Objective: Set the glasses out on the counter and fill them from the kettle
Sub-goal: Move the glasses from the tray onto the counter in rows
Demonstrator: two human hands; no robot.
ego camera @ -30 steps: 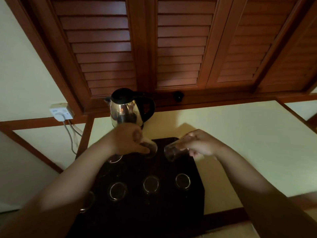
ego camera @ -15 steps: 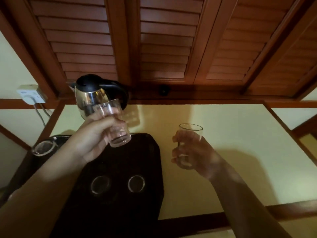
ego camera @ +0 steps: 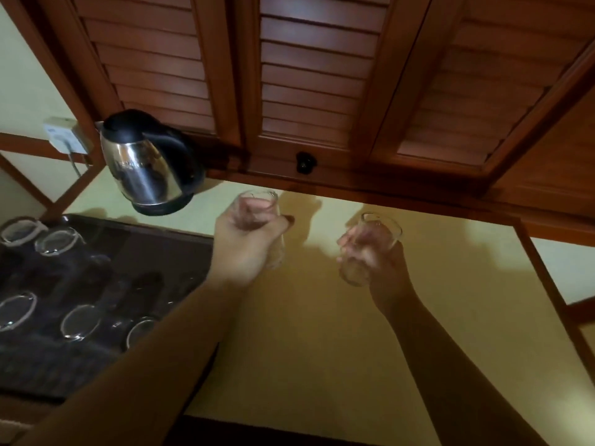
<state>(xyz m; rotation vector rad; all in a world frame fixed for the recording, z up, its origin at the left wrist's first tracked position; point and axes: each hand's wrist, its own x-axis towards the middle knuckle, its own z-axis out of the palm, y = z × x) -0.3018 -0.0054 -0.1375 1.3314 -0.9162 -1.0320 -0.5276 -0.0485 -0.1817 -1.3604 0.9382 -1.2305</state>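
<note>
My left hand (ego camera: 248, 243) grips a clear glass (ego camera: 257, 204) upright above the pale yellow counter (ego camera: 322, 333), just right of the dark tray (ego camera: 154, 246). My right hand (ego camera: 373, 262) holds a second clear glass (ego camera: 376, 233), slightly tilted, further right over the counter. I cannot tell whether either glass touches the surface. A steel kettle (ego camera: 141, 165) with a black lid and handle stands at the back left on its base. Several glasses (ego camera: 77, 321) sit upside down on the tray.
Brown louvred cabinet doors (ego camera: 306, 75) rise behind the counter, with a small black knob (ego camera: 305, 161). A white wall socket (ego camera: 64, 136) with a cable is left of the kettle. A wooden edge (ego camera: 544, 275) bounds the counter on the right.
Both hands lifted a glass off the tray, turned it upright and carried it right over the counter. The view has swung right, so the tray now lies at the left.
</note>
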